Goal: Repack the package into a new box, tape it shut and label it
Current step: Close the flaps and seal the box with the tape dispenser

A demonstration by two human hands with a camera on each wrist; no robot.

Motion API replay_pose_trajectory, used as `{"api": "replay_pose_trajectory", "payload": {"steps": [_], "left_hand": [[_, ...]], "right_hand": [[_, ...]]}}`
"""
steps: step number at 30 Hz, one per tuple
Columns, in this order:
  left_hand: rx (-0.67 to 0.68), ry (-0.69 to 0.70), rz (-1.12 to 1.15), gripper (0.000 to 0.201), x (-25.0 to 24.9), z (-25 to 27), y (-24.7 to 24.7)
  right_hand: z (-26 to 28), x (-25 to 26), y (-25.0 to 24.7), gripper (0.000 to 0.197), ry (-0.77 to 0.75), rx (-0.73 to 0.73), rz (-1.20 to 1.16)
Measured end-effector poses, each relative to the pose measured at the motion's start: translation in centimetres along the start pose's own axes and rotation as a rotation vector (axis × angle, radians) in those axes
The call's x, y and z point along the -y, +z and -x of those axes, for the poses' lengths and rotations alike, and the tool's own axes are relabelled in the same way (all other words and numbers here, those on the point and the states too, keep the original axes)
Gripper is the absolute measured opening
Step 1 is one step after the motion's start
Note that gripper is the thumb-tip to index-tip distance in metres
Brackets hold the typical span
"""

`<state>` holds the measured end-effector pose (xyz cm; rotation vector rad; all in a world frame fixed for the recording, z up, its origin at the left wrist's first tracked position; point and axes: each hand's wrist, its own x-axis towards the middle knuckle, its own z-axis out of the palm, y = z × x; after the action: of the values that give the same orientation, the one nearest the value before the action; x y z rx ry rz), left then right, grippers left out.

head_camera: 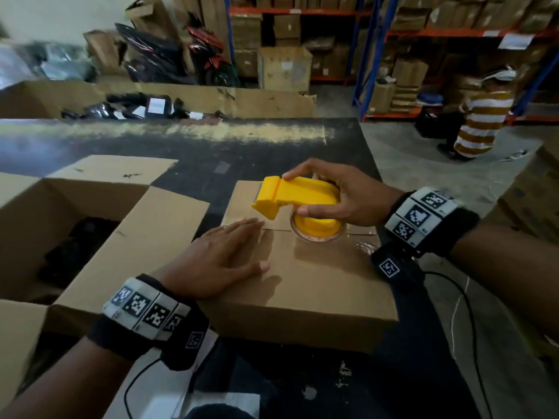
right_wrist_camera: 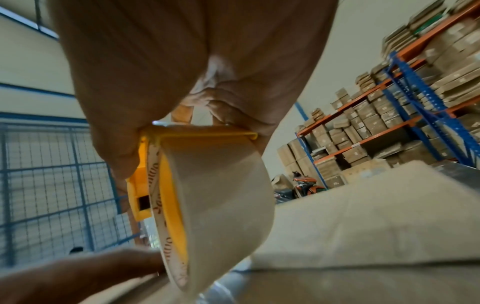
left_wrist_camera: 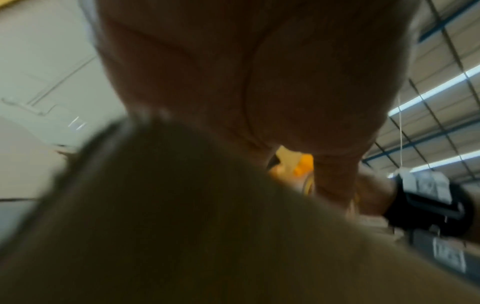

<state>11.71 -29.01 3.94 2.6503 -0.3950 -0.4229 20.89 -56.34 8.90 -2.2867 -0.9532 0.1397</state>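
Observation:
A closed brown cardboard box (head_camera: 317,285) lies on the dark table in the head view. My right hand (head_camera: 341,195) grips a yellow tape dispenser (head_camera: 299,198) whose clear tape roll (right_wrist_camera: 221,197) rests on the box's centre seam. Glossy tape (head_camera: 360,240) covers the seam to the right of the roll. My left hand (head_camera: 223,261) lies flat on the box lid with straight fingers, its fingertips (head_camera: 251,223) at the seam just left of the dispenser. In the left wrist view the palm (left_wrist_camera: 259,72) fills the blurred frame and a bit of the yellow dispenser (left_wrist_camera: 303,166) shows.
A larger open cardboard box (head_camera: 90,231) with dark items inside stands to the left, its flap touching the closed box. Shelving (head_camera: 423,34) stacked with cartons lines the back. A person in a striped shirt (head_camera: 481,122) crouches at the far right. Cables (head_camera: 462,297) hang by the table's right edge.

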Motion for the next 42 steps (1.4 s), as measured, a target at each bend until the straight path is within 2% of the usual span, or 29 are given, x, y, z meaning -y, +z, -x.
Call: {"api": "replay_pose_trajectory", "payload": {"steps": [2, 4, 6, 9, 11, 15, 18, 21, 26, 33, 42], "left_hand": [[0.030, 0.011, 0.199, 0.076, 0.6, 0.2, -1.2], [-0.030, 0.026, 0.382, 0.064, 1.1, 0.0, -2.4], [-0.091, 0.008, 0.491, 0.051, 1.3, -0.8, -3.5], [-0.108, -0.025, 0.603, 0.045, 0.8, -2.6, -4.6], [-0.077, -0.065, 0.740, 0.041, 0.1, -4.0, -4.8], [0.094, -0.179, 1.088, 0.037, -1.2, -5.9, -4.5], [0.093, -0.178, 1.197, 0.033, -1.3, -6.5, -4.3], [0.034, -0.174, 1.226, 0.031, -1.0, -6.6, -4.5], [-0.025, -0.168, 1.150, 0.041, 0.3, -5.6, -5.8], [-0.153, -0.222, 1.126, 0.049, 5.1, -3.1, -8.0], [-0.180, -0.296, 1.056, 0.045, 7.9, -3.3, -5.6]], "right_hand": [[-0.4, -0.6, 0.2, 0.056, 0.018, 0.014, -0.005], [-0.4, -1.2, 0.1, 0.056, 0.027, 0.008, -0.030], [0.0, -1.5, 0.1, 0.057, 0.038, 0.004, -0.057], [0.6, -1.9, 0.1, 0.061, 0.055, 0.004, -0.087], [0.9, -2.0, 0.2, 0.062, 0.061, 0.005, -0.094], [1.1, -1.8, 0.2, 0.064, 0.057, 0.012, -0.093], [1.1, -1.4, 0.2, 0.064, 0.064, 0.031, -0.100], [1.0, -1.2, 0.2, 0.065, 0.064, 0.058, -0.108], [0.4, -0.5, 0.0, 0.066, 0.069, 0.138, -0.084], [-1.0, 0.2, -0.4, 0.065, 0.064, 0.214, -0.017], [-4.4, 1.8, 0.2, 0.063, 0.028, 0.333, 0.132]]}}
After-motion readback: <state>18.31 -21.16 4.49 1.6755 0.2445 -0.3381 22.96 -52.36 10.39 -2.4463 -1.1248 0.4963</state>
